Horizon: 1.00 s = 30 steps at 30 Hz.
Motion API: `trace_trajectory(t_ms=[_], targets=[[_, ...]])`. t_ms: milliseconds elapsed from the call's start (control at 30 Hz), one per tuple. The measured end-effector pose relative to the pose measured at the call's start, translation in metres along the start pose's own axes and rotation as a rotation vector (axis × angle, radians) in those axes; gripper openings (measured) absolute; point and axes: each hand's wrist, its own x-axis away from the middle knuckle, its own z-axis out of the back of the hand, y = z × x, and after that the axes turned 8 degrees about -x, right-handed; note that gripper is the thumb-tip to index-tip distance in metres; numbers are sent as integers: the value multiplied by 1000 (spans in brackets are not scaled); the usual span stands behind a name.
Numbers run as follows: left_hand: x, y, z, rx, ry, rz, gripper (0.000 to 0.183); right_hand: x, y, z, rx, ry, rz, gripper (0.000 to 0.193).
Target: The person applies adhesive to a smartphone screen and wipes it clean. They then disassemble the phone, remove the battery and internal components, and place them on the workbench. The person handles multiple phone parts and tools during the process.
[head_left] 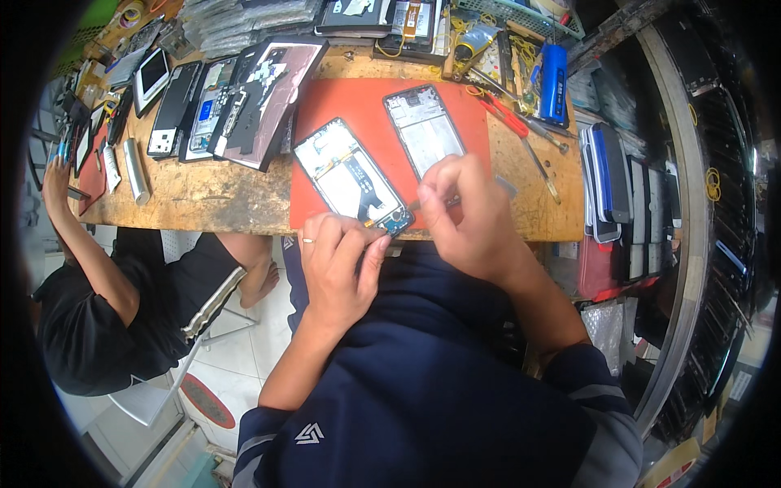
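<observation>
Black-framed phone (pixel 351 172) in curled left hand (pixel 338 264), right hand (pixel 469 213) in closed pinch, contents unclear.

Stained wooden workbench (pixel 228 193) noted across far side, pale tiled floor (pixel 264 346) exposed at left, white chair (pixel 150 403) placed near left, pale post (pixel 697 220) seen at right

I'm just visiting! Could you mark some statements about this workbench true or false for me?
1. The mat is orange-red. True.
2. The left hand wears a ring. True.
3. The phone frame lies left of the opened phone. False: it lies to the right.
4. The silver tube lies on the mat. False: it lies on the wooden bench, left of the mat.
5. Nobody else is there. False: someone in black is at the left.
</observation>
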Motion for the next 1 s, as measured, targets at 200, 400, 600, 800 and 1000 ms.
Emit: trace_trajectory(t_ms=[200,400,600,800,1000], targets=[[4,-2,3,-1,-21,-17,17,-1,-6,4,164,-201,306,27],[16,-1,19,-33,-4,28,22,6,2,11,62,38,202,22],[15,11,23,-118,-36,14,23,25,2,-2,-217,149,-75,15],[9,26,9,-193,-52,25,23,22,8,-10,-260,172,-162,15],[8,29,6,-230,-32,30,22,20,8,-16,-127,138,-37,17]])
